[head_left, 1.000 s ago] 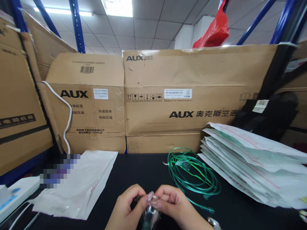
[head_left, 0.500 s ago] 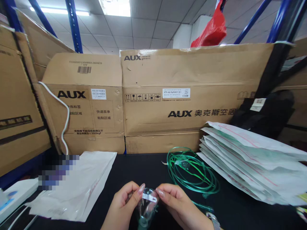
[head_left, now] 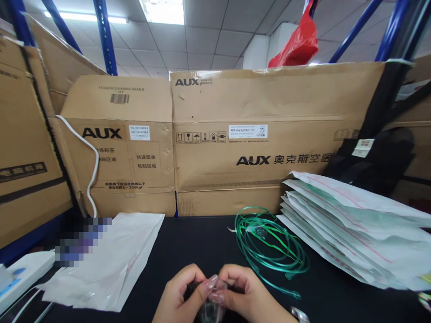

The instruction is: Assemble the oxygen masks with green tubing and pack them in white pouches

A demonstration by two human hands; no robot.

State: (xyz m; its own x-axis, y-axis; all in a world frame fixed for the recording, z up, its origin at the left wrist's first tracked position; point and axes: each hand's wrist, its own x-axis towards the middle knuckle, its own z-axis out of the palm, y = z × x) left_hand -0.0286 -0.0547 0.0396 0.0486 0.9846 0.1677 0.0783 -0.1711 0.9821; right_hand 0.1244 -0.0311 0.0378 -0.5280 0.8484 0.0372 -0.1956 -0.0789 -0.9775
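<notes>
- The left hand [head_left: 182,294] and right hand [head_left: 244,294] meet at the near edge of the tabletop [head_left: 202,242]. Their fingertips are pinched together on a clear plastic piece [head_left: 211,309], which sits low between them and is mostly hidden by the fingers.
- The piece looks thin and slick. With so small a pinch, and long nails doing the gripping, it could slip out or crease.
- The green tubing [head_left: 269,242] lies coiled just beyond the right hand, with a loose end trailing toward it. A tug or a sweep of the wrist could drag or tangle the coil. I cannot tell whether it is joined to the piece.
- A stack of white pouches [head_left: 353,220] slopes at the right, close to the coil, and a nudge could set it sliding.
- A flat white bag [head_left: 111,255] lies at the left, apart from the hands, with a white device [head_left: 23,271] beside it.
- Cardboard boxes [head_left: 256,134] wall off the far edge of the tabletop, and a white cable [head_left: 94,166] hangs over one of them.
</notes>
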